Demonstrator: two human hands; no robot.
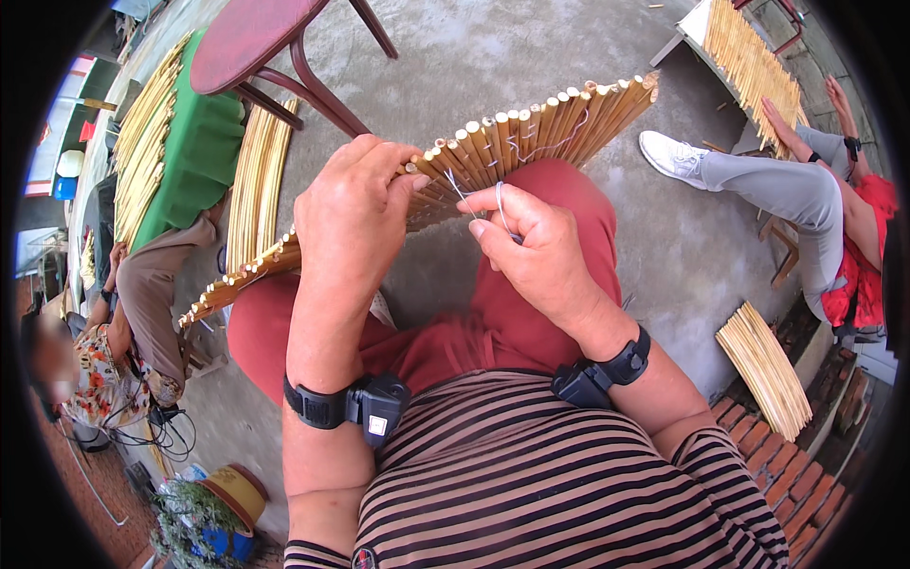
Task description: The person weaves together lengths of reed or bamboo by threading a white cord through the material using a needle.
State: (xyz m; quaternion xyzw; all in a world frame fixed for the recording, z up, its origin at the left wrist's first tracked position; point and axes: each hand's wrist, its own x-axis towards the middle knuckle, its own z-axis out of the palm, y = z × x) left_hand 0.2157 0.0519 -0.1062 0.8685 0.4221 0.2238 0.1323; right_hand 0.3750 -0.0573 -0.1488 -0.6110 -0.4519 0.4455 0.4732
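Observation:
Across my knees lies a curved mat of thin tan stalks (559, 128), perhaps reed, set side by side and stitched with white thread near their ends. My left hand (353, 204) grips the mat's edge, thumb and fingers pinching stalk ends at its middle. Just right of it, my right hand (533, 242) pinches white thread (455, 185), which runs up to the stalks and loops round a finger. A small dark thing shows in the right palm; I cannot make out what it is. The mat's left part (242, 275) rests over my left thigh.
A dark red table (251, 43) stands ahead on the concrete floor. Stalks lie on a green cloth (194, 142) at left, and another stalk mat (258, 180) nearby. People sit at both sides, one touching a stalk mat (749, 62). A stalk bundle (766, 370) lies at right.

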